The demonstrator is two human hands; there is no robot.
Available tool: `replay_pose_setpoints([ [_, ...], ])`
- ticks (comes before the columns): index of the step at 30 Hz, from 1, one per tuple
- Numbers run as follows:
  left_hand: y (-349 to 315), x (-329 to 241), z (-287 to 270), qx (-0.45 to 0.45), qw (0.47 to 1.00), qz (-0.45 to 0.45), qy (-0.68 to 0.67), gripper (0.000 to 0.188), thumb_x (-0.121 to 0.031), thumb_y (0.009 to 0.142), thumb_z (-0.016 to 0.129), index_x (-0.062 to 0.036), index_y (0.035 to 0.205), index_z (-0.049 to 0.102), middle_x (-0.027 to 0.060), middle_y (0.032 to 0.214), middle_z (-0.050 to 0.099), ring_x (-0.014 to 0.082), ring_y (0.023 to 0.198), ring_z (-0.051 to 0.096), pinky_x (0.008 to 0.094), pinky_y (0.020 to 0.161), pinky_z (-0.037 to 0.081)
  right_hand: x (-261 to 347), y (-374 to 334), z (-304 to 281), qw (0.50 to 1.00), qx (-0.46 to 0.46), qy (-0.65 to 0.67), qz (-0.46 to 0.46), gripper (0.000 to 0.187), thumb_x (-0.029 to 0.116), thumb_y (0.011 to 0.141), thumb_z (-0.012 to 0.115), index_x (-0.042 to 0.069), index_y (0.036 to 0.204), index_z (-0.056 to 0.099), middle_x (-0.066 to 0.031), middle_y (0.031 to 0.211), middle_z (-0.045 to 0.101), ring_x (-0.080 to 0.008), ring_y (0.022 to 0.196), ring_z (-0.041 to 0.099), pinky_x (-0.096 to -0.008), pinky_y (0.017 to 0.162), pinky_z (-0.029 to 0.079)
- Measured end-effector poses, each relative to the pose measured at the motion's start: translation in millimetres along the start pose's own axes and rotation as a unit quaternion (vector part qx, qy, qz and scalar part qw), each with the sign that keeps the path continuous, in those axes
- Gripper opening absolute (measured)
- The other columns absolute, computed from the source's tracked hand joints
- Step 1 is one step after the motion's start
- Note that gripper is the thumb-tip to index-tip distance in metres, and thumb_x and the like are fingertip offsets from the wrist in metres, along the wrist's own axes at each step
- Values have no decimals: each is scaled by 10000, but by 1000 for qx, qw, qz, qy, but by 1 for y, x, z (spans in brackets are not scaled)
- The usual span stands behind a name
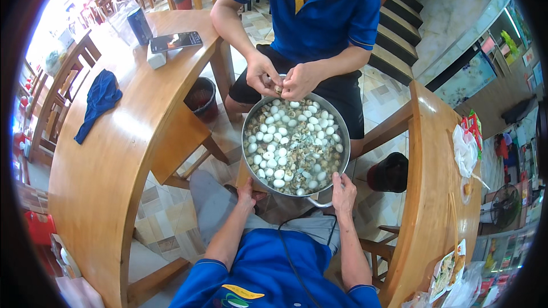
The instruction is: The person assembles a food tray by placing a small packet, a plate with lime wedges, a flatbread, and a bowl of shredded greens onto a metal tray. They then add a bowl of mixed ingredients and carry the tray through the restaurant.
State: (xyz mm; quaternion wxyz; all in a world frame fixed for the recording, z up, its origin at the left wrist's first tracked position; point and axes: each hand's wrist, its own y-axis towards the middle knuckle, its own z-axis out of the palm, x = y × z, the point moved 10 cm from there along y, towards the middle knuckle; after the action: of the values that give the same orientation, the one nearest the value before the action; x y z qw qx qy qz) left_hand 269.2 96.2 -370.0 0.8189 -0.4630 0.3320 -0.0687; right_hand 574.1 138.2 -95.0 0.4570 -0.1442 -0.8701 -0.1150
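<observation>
Seemingly, white quail eggs (278, 183) are peeled, speckled ones (263, 111) not; my right hand (344, 195) clamps the pot (345, 137) at five o'clock, left hand (245, 195)'s hold unclear

A wide, round metal pot (347, 144) stands upright and uncovered, a looped handle (321, 203) jutting from its near side. It is filled close to the rim with cloudy liquid. Many small peeled eggs (279, 183), smooth, white and oval, lie scattered through it, most thickly toward the left. Among them sit mottled brown-and-grey eggs in their shells, plus broken shell pieces (301, 140), pale bluish ones clustered near the middle. One more mottled egg (278, 89) is held just above the far rim; how much shell it wears is unclear.
</observation>
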Motion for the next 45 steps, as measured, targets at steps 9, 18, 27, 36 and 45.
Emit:
replay_pose_setpoints([
  [9, 16, -20, 7, 56, 998, -20, 28, 468, -271, 889, 530, -90, 1279, 347, 221, 1217, 472, 481, 1016, 518, 678, 769, 429, -5, 9, 10, 998, 54, 9, 21, 410, 344, 825, 570, -50, 935, 606, -227, 823, 640, -342, 808, 636, -379, 685, 469],
  [18, 23, -51, -4, 40, 989, 67, 123, 502, -331, 856, 574, 29, 1177, 433, 221, 1050, 574, 389, 781, 625, 535, 616, 528, 1, 5, 14, 996, 76, 39, 6, 447, 322, 805, 602, -82, 995, 575, -252, 845, 629, -373, 827, 623, -387, 717, 476],
  [27, -215, -326, -3, -127, 680, 630, 354, 430, -114, 865, 558, 26, 1244, 411, 141, 1132, 532, 217, 1032, 521, 318, 896, 406, 3, 3, 18, 986, 116, 119, -3, 410, 217, 810, 611, -80, 1079, 524, -242, 879, 628, -315, 809, 652, -359, 645, 498],
  [36, -274, -355, 26, -340, 343, 521, 704, 849, -231, 696, 715, -65, 1387, 251, 192, 1439, 194, 370, 1330, 180, 479, 1060, 198, -8, 6, 19, 994, 102, 29, 27, 508, 172, 789, 617, -124, 1165, 446, -239, 991, 609, -282, 944, 616, -348, 770, 496],
  [45, -259, -369, 55, -384, 330, 456, 732, 857, -609, 772, 540, -35, 1361, 300, 242, 1400, 258, 418, 1279, 266, 568, 1009, 242, -19, -5, 27, 970, 146, 93, 168, 495, 74, 858, 526, -52, 1303, 351, -199, 1166, 538, -237, 1089, 534, -302, 877, 438],
])
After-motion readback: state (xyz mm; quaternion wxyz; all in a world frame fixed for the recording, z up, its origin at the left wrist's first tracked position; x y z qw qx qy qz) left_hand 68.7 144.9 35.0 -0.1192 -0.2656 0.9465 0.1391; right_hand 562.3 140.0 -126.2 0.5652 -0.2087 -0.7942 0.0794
